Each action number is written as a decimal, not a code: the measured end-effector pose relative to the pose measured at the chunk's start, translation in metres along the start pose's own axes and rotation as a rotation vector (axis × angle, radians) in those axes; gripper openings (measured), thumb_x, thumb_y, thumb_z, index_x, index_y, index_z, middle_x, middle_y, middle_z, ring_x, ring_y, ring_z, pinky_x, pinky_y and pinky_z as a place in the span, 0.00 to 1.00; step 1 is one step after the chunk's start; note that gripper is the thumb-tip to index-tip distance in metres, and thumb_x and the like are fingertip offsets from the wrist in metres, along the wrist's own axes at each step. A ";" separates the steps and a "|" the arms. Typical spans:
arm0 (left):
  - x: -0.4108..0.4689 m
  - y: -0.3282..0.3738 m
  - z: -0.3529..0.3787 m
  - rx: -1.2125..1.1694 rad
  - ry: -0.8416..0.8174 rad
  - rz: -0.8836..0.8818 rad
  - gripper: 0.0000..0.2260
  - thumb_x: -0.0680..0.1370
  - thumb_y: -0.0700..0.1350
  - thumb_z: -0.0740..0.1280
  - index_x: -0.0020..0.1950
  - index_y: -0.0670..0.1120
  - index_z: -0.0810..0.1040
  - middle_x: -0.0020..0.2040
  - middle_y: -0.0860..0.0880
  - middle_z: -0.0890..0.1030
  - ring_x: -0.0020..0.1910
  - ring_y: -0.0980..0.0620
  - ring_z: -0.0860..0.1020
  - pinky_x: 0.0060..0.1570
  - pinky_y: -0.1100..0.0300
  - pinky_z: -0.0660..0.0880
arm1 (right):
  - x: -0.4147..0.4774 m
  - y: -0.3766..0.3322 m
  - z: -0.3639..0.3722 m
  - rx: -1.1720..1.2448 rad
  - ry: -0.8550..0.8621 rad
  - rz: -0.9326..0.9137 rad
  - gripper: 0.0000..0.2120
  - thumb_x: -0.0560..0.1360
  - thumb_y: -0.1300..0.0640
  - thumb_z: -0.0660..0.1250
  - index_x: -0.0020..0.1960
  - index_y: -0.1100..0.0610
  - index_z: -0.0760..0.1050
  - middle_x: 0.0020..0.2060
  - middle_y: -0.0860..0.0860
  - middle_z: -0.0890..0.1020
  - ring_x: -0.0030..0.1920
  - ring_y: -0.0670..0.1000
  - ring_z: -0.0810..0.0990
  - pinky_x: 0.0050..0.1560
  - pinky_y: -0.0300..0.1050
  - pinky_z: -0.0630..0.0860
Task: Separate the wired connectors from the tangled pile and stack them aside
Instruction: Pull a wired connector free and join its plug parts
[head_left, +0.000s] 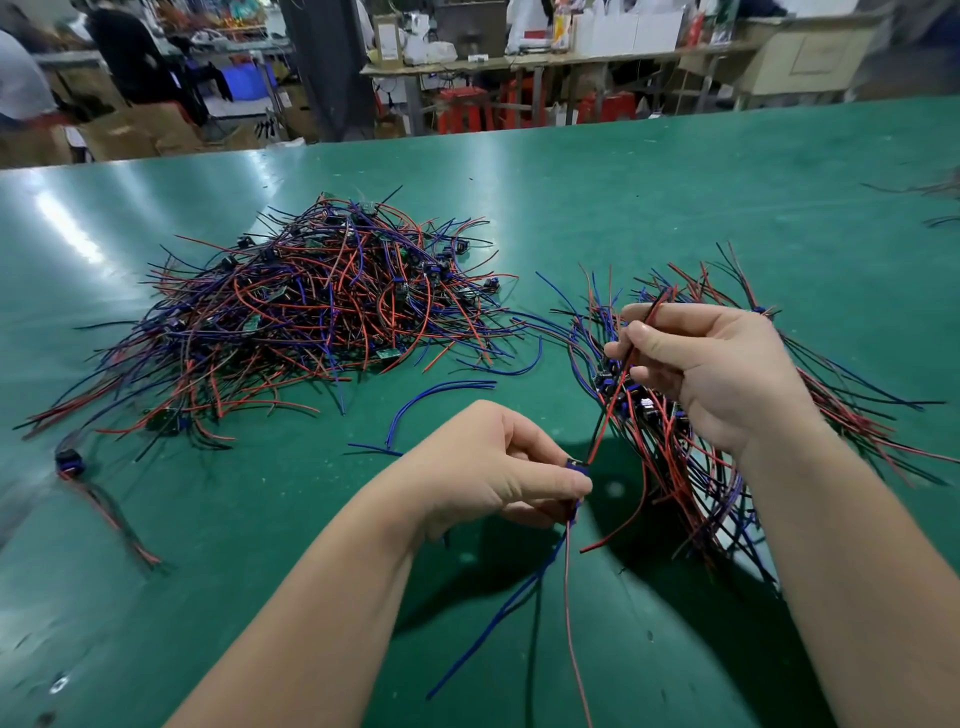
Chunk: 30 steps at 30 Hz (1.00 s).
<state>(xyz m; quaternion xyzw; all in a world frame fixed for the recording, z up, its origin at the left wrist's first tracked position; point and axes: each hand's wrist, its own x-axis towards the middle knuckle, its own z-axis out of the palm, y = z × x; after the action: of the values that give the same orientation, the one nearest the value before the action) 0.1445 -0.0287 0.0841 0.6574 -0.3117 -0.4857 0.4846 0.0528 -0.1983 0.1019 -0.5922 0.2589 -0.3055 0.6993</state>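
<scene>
On the green bench (675, 182), the tangled pile (311, 306) to our left is large, while the sorted stack (670, 457) to our right is clearly smaller, so we judge most of the separating is left to do. Over that stack our right hand (711, 364) has its grip closed, fingers pinching a red and black wire pair (608, 415) drawn taut. Our left hand (493, 467), near the stack's front edge, pinches the small blue connector (577, 470) between thumb and fingers, its blue and red leads hanging towards us.
</scene>
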 end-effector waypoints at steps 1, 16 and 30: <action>0.000 -0.001 0.001 0.011 -0.005 -0.008 0.04 0.71 0.36 0.74 0.38 0.41 0.81 0.35 0.41 0.83 0.32 0.51 0.82 0.33 0.63 0.78 | 0.000 -0.001 0.000 0.027 0.017 -0.003 0.05 0.75 0.69 0.65 0.44 0.62 0.78 0.28 0.51 0.82 0.33 0.49 0.84 0.27 0.34 0.75; 0.009 -0.004 -0.002 -0.169 0.152 0.078 0.04 0.72 0.37 0.73 0.42 0.41 0.79 0.38 0.43 0.84 0.34 0.51 0.83 0.34 0.62 0.79 | 0.010 -0.010 -0.018 0.178 0.467 -0.193 0.05 0.83 0.56 0.51 0.53 0.50 0.65 0.45 0.54 0.79 0.44 0.50 0.82 0.38 0.40 0.79; 0.015 -0.002 -0.006 -0.321 0.372 0.261 0.13 0.68 0.53 0.68 0.40 0.43 0.81 0.35 0.45 0.83 0.33 0.52 0.83 0.30 0.63 0.78 | -0.027 0.019 0.032 -0.682 -0.192 -0.457 0.06 0.68 0.57 0.76 0.43 0.52 0.79 0.35 0.44 0.82 0.33 0.42 0.80 0.38 0.34 0.76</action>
<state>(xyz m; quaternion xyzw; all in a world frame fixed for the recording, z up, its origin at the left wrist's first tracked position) 0.1552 -0.0387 0.0774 0.6045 -0.2186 -0.3329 0.6899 0.0602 -0.1547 0.0883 -0.8578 0.1408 -0.2929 0.3982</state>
